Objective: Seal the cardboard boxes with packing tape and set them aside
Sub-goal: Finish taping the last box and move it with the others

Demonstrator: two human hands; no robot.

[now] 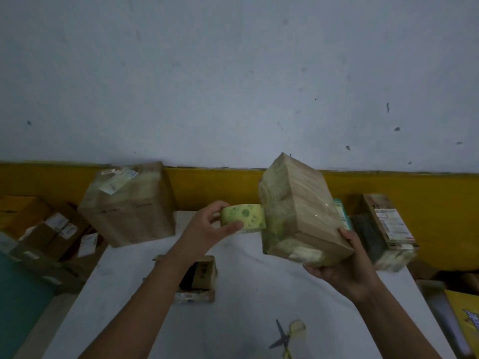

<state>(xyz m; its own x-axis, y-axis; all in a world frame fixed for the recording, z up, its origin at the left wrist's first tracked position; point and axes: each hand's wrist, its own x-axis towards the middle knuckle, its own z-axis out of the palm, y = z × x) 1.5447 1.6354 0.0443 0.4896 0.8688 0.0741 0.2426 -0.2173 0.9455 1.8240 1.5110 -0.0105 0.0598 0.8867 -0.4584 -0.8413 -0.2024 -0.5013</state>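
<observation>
My right hand (342,265) grips the lower right corner of a small cardboard box (308,206), holding it tilted above the white table (246,320). Clear tape wraps much of the box. My left hand (210,226) holds a roll of packing tape (246,216) with a green spotted core, pressed against the box's left face. A large taped cardboard box (127,206) with a label stands at the table's back left. Another small box (199,278) lies on the table under my left forearm.
Scissors (281,340) and a scrap of tape lie near the table's front edge. A labelled box (386,229) stands at the back right. More boxes (49,229) are piled on the left, off the table. A yellow-banded wall runs behind.
</observation>
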